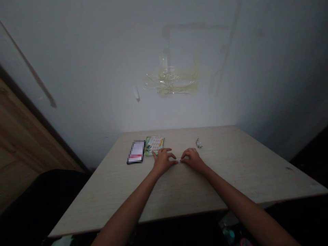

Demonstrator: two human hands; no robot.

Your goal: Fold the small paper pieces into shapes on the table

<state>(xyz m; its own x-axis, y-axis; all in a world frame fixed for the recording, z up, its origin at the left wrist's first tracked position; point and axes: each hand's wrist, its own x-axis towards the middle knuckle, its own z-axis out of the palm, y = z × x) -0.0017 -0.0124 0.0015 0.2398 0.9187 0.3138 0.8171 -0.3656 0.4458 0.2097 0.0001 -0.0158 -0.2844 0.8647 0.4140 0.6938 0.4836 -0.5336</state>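
Note:
My left hand (163,160) and my right hand (192,159) meet over the middle of the table. Between their fingertips is a small whitish piece (179,161), pinched from both sides; it is too small to tell its kind. The other fingers of my left hand spread out toward a printed leaflet (155,141) with green edges, which lies just beyond them. Behind my right hand rests a small crumpled wrapper (199,143), apart from the fingers.
A phone (136,152) with a blurred screen lies left of the leaflet. The pale wooden table (102,198) reaches back to a grey wall (97,78) with peeling tape (176,82). A dark rounded shape (43,194) stands at the left, beside wooden boards (23,126).

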